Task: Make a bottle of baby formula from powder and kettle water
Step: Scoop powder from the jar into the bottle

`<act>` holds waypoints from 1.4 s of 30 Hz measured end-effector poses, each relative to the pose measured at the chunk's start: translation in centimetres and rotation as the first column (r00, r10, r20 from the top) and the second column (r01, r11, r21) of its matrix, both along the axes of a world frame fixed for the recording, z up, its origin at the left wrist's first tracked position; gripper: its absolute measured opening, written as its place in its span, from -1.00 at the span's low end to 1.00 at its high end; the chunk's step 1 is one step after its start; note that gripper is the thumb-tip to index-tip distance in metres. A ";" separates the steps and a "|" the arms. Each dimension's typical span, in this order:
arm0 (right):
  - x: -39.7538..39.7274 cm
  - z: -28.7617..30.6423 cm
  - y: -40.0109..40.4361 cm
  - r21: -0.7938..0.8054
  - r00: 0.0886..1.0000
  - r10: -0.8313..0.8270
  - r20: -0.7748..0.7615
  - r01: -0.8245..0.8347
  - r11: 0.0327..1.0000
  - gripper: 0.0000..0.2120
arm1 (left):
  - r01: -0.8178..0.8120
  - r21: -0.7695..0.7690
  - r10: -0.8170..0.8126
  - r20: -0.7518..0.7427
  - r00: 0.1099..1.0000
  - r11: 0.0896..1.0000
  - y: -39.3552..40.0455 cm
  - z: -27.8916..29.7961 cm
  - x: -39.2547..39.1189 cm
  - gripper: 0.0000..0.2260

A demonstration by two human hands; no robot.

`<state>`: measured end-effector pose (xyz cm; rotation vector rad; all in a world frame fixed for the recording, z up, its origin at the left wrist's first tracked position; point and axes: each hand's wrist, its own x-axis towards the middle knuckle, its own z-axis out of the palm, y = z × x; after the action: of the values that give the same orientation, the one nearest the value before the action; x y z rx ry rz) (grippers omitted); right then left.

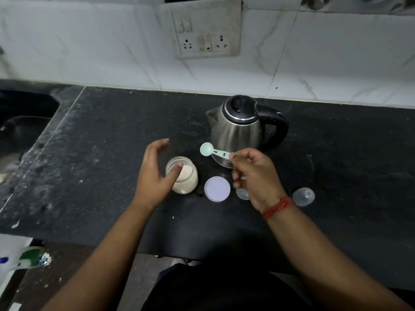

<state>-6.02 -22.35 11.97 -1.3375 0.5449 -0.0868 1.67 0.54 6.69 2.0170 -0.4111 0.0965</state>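
Observation:
A glass jar of pale formula powder [185, 179] stands open on the black counter [101, 153]. My left hand [155, 173] hovers open just left of it, thumb over its rim, not gripping. My right hand [253, 176] pinches the handle of a light green measuring scoop [213, 151], whose bowl points left above the counter, in front of the kettle. The steel kettle [238, 129] with black lid and handle stands behind. The jar's pale lilac lid [217, 189] lies flat beside the jar. A clear object [242, 194] is mostly hidden under my right hand.
A clear plastic dome cap [303, 196] lies on the counter to the right. A sink [24, 122] is sunk in at the far left. A switch and socket plate [205, 34] sits on the white tiled wall. The counter's front edge runs below my forearms.

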 end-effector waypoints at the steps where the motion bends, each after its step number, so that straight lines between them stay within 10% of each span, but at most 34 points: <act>1: 0.7 -0.4 1.0 -0.064 0.999 0.034 0.001 -0.034 0.997 -0.92 | 0.013 0.019 -0.012 -0.034 0.999 1.000 0.8 -0.4 0.2 -0.43; 5: 3.5 -2.2 3.8 -0.405 0.984 0.166 -0.062 -0.177 0.897 -0.86 | 0.075 0.067 -0.063 -0.168 0.984 0.995 2.7 -2.1 0.4 -0.31; 9: 5.2 -3.4 5.5 -0.777 0.947 0.283 -0.151 -0.290 0.558 -0.80 | 0.148 0.151 -0.113 -0.222 0.969 0.977 3.3 -2.9 0.3 -0.23; 15: 6.2 -4.2 7.7 -0.891 0.902 0.335 -0.270 -0.366 0.267 -0.84 | 0.198 0.179 -0.156 -0.222 0.962 0.964 3.7 -3.4 0.7 -0.24; 25: 7.0 -4.1 7.9 -0.861 0.902 0.348 -0.257 -0.377 0.341 -0.80 | 0.204 0.078 -0.186 -0.190 0.964 0.976 3.5 -2.5 1.3 -0.19; 42: 1.8 -1.3 -3.4 -0.785 0.991 -0.037 0.129 0.124 0.607 -0.91 | 0.385 -0.018 -0.385 -0.013 0.923 0.923 -6.2 0.8 -1.4 -0.40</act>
<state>-4.18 -25.77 10.65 -2.1762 0.4929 -0.5271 0.25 -5.67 7.49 1.8842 -0.7863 -0.1606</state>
